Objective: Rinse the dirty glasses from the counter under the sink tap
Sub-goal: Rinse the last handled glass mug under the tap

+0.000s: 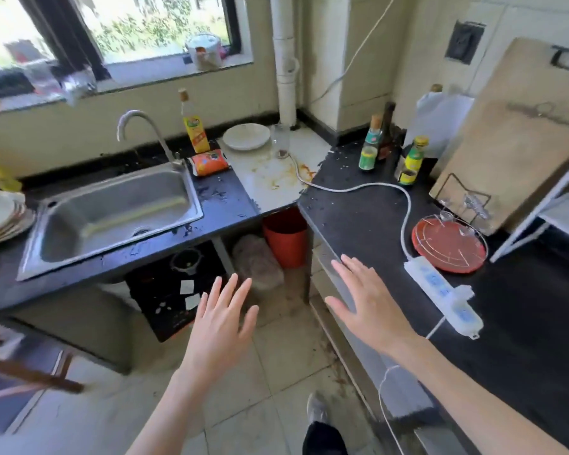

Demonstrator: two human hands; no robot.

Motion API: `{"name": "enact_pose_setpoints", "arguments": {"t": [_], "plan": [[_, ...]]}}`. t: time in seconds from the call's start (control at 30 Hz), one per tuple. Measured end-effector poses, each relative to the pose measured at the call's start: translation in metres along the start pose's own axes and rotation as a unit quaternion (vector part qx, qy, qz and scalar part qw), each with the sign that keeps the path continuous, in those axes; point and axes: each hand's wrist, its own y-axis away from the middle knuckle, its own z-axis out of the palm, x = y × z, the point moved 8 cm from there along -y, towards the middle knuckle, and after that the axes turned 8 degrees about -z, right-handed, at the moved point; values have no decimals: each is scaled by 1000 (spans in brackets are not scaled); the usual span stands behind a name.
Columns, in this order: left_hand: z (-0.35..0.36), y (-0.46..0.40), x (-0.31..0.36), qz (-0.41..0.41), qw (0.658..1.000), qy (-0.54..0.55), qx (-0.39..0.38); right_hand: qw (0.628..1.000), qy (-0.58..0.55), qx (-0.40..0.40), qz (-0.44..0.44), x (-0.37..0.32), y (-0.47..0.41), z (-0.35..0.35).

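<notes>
Two hands are spread with straight fingers and hold nothing: the left hand (pixel 222 318) is over the floor, the right hand (pixel 368 302) over the edge of the dark surface (pixel 358 205). One dirty glass (pixel 281 140) stands upright on the white stained surface (pixel 270 175), just beside a white plate (pixel 246 136). The steel sink (pixel 112 211) and its tap (pixel 142 131) are to the left, well apart from the glass.

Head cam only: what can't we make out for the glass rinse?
- Glass, head view: small and blurred, so dirt or contents unreadable.
- Clear glasses on red tray: transparent and blurred, count unclear.
- Plate stack: cut off by left edge.
- Tap: whether water runs is unreadable.
- Both hands open, empty.
</notes>
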Motion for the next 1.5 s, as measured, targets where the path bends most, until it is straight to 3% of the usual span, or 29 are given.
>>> {"name": "enact_pose_setpoints", "arguments": {"t": [0.2, 0.63, 0.9, 1.27, 1.5], "plan": [[5, -75, -27, -75, 996, 44, -10, 999, -11, -32, -35, 16, -116, 16], [20, -243, -44, -128, 991, 38, -8, 994, 23, -83, -62, 81, -309, 29], [43, -365, -52, -114, 991, 40, -62, 994, -55, -88, 21, 144, -409, 47], [53, -557, -56, -49, 992, 32, -108, 988, -56, -72, 126, 209, -618, 57], [45, -580, -49, -74, 989, 65, -106, 967, 31, -194, 164, 229, -675, 91]]}}
